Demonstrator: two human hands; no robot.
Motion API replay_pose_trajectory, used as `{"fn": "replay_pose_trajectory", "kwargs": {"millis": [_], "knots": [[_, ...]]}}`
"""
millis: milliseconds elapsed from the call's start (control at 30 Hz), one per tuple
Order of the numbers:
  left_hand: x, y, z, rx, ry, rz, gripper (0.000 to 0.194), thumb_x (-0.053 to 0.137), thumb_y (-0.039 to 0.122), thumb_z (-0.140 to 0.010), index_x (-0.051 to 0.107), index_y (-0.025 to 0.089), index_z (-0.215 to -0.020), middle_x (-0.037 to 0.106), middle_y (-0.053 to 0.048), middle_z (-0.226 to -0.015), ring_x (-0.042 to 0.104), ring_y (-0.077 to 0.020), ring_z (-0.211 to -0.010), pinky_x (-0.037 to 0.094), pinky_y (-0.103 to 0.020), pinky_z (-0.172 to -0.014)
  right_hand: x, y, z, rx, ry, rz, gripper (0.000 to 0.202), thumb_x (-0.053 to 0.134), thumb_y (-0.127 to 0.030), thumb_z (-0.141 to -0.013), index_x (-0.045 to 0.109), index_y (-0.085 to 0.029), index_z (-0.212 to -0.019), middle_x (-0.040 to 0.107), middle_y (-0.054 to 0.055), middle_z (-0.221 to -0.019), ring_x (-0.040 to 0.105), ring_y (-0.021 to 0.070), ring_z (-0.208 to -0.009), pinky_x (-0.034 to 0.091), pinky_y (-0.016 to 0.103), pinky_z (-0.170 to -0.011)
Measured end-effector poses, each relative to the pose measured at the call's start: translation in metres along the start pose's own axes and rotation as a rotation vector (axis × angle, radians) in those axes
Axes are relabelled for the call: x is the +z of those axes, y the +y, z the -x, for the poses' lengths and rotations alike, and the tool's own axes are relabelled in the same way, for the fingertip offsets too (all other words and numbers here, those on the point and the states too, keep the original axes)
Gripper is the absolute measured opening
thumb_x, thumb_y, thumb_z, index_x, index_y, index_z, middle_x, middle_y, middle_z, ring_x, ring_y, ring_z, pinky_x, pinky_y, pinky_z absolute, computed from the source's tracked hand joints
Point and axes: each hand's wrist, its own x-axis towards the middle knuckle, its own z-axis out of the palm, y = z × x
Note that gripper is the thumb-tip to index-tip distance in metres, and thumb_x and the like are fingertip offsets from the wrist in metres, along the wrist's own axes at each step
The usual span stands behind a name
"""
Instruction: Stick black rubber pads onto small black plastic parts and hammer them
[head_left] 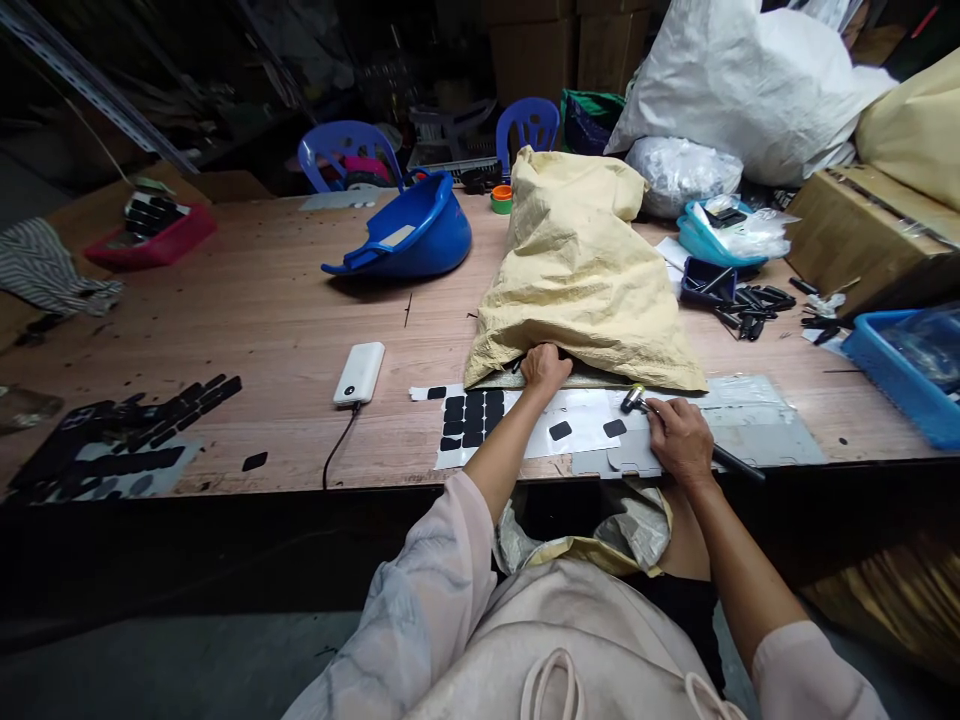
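My left hand (546, 368) reaches into the mouth of a pale yellow woven sack (581, 270) lying on the table. Its fingertips are hidden there, so what they hold, if anything, does not show. My right hand (681, 438) is closed around a small hammer (634, 399); its head points left and its black handle sticks out to the right. Below the sack's mouth lies a white backing sheet (581, 412) with rows of black rounded stickers (474, 418) on its left part. Two loose black pieces (560, 431) rest between my hands.
A white power bank (360, 373) with a cable lies left. Behind it sits a blue scoop-shaped basin (427, 235). Black tube-like parts (750, 308) are piled right, near a blue basket (900, 375) and a cardboard box (862, 235). More black stickers (187, 410) lie far left.
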Motion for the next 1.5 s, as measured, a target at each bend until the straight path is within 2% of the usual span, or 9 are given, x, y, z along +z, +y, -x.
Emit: {"fn": "replay_pose_trajectory", "kwargs": {"millis": [100, 200, 400, 633, 933, 1100, 1200, 1333, 1500], "knots": [[-0.004, -0.019, 0.007, 0.086, -0.016, 0.047, 0.023, 0.069, 0.036, -0.09, 0.084, 0.021, -0.1, 0.081, -0.01, -0.106, 0.072, -0.028, -0.103, 0.053, -0.035, -0.083, 0.0, 0.0, 0.0, -0.003, 0.007, 0.004, 0.027, 0.055, -0.029, -0.1, 0.077, -0.023, -0.114, 0.066, 0.008, -0.091, 0.051, 0.0221, -0.086, 0.04, 0.034, -0.077], [-0.003, -0.043, 0.025, 0.302, -0.05, 0.089, 0.022, 0.074, 0.037, -0.088, 0.085, 0.021, -0.099, 0.08, -0.007, -0.103, 0.068, -0.0259, -0.102, 0.052, -0.034, -0.085, 0.0, 0.0, 0.0, 0.0, 0.007, 0.004, 0.027, 0.055, -0.03, -0.1, 0.077, -0.023, -0.113, 0.066, 0.008, -0.091, 0.051, 0.0221, -0.085, 0.039, 0.034, -0.077], [0.02, -0.08, 0.072, 0.61, -0.135, 0.213, 0.016, 0.083, 0.033, -0.083, 0.084, 0.023, -0.095, 0.075, -0.005, -0.095, 0.063, -0.0247, -0.098, 0.05, -0.037, -0.087, 0.0, 0.0, 0.0, 0.006, 0.0, 0.003, 0.028, 0.054, -0.032, -0.101, 0.077, -0.023, -0.113, 0.066, 0.008, -0.093, 0.051, 0.0224, -0.086, 0.039, 0.034, -0.078], [0.045, -0.077, 0.093, 0.584, -0.05, 0.286, 0.02, 0.085, 0.029, -0.082, 0.081, 0.023, -0.101, 0.072, -0.006, -0.098, 0.061, -0.0255, -0.1, 0.048, -0.04, -0.093, 0.0, 0.001, 0.0, -0.004, 0.001, -0.002, 0.028, 0.055, -0.031, -0.1, 0.077, -0.023, -0.114, 0.067, 0.008, -0.094, 0.053, 0.0226, -0.087, 0.04, 0.034, -0.079], [0.046, -0.075, 0.09, 0.553, -0.076, 0.356, 0.017, 0.082, 0.025, -0.083, 0.079, 0.023, -0.099, 0.072, -0.004, -0.099, 0.061, -0.0243, -0.1, 0.048, -0.039, -0.095, -0.002, 0.004, -0.003, 0.021, -0.018, -0.051, 0.027, 0.054, -0.034, -0.1, 0.077, -0.024, -0.11, 0.066, 0.007, -0.09, 0.053, 0.0222, -0.083, 0.041, 0.035, -0.077], [0.045, -0.073, 0.088, 0.538, -0.108, 0.351, 0.018, 0.084, 0.026, -0.081, 0.081, 0.024, -0.099, 0.072, -0.003, -0.098, 0.062, -0.0243, -0.101, 0.048, -0.038, -0.095, -0.017, -0.036, 0.009, 0.096, 0.042, -0.322, 0.031, 0.049, -0.036, -0.104, 0.073, -0.024, -0.12, 0.068, 0.007, -0.097, 0.063, 0.0216, -0.089, 0.05, 0.035, -0.081], [0.046, -0.073, 0.087, 0.537, -0.109, 0.349, 0.018, 0.084, 0.028, -0.082, 0.082, 0.025, -0.1, 0.072, -0.003, -0.097, 0.062, -0.024, -0.1, 0.048, -0.037, -0.094, -0.026, -0.069, 0.021, 0.06, -0.028, -0.482, 0.032, 0.048, -0.036, -0.106, 0.071, -0.025, -0.123, 0.07, 0.007, -0.098, 0.067, 0.0216, -0.092, 0.054, 0.035, -0.083], [0.046, -0.073, 0.087, 0.527, -0.109, 0.363, 0.017, 0.083, 0.029, -0.083, 0.082, 0.026, -0.099, 0.072, -0.003, -0.097, 0.062, -0.0238, -0.1, 0.048, -0.038, -0.095, -0.037, -0.097, 0.028, 0.043, -0.108, -0.503, 0.034, 0.046, -0.035, -0.107, 0.071, -0.027, -0.129, 0.069, 0.006, -0.094, 0.067, 0.0202, -0.085, 0.054, 0.033, -0.076], [0.046, -0.073, 0.087, 0.526, -0.124, 0.37, 0.017, 0.086, 0.029, -0.081, 0.082, 0.025, -0.096, 0.072, -0.002, -0.096, 0.061, -0.0234, -0.099, 0.048, -0.039, -0.095, -0.041, -0.109, 0.025, 0.022, -0.035, -0.447, 0.036, 0.044, -0.032, -0.107, 0.069, -0.027, -0.134, 0.07, 0.007, -0.099, 0.068, 0.0205, -0.09, 0.054, 0.032, -0.08]]}}
